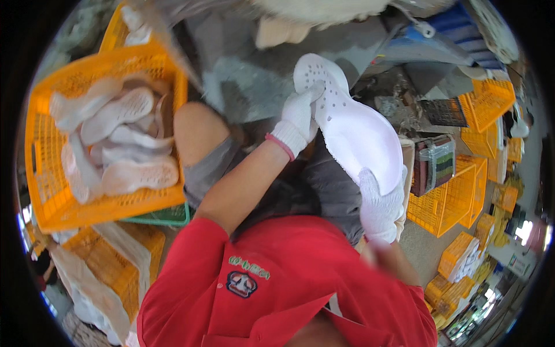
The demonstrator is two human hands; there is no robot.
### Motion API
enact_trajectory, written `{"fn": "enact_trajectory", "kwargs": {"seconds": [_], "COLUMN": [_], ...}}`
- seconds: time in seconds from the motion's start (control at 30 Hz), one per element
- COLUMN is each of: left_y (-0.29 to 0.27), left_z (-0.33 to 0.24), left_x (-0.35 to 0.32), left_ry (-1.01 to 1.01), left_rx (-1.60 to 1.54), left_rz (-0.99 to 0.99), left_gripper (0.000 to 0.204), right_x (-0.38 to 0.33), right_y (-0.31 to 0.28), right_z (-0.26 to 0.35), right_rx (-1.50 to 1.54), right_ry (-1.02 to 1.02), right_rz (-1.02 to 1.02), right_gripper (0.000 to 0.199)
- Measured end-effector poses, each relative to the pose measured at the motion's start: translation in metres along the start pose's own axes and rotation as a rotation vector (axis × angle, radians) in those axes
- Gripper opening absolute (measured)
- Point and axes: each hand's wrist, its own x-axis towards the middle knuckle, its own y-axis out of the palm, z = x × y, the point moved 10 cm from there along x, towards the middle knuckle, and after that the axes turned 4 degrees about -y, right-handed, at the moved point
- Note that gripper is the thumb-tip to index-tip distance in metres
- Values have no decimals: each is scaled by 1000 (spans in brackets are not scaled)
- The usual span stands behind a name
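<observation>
A white insole (pixel 363 137) with small holes across its forefoot and a cupped heel is held up before me. My left hand (pixel 300 110), in a white knitted glove with a pink cuff, grips its perforated forefoot with the thumb on top. At the heel end my right hand (pixel 378 202), gloved in white too, closes on the rim; its thumb lies inside the cup and the other fingers are hidden behind. Many similar insoles (pixel 118 115) lie heaped in the yellow crate (pixel 43 217) to my left.
A grey metal surface (pixel 240 75) stands ahead, below a pale fluffy wheel-like mass (pixel 324 8). On the right, a striped bundle (pixel 433 165) rests by yellow crates (pixel 442 202). More crates (pixel 457 254) line the floor beyond. A draped yellow crate (pixel 104 260) sits at lower left.
</observation>
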Motion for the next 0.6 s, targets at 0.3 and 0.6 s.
{"fn": "enact_trajectory", "kwargs": {"seconds": [0.3, 0.6], "left_y": [65, -18], "left_z": [-79, -160], "left_x": [127, 38], "left_ry": [348, 221], "left_rx": [460, 1713], "left_rz": [121, -178], "left_gripper": [39, 84], "right_x": [131, 236], "right_y": [47, 112], "right_z": [69, 117], "right_rx": [365, -301], "right_ry": [-273, -777], "right_rz": [-53, 3], "right_gripper": [46, 17]}}
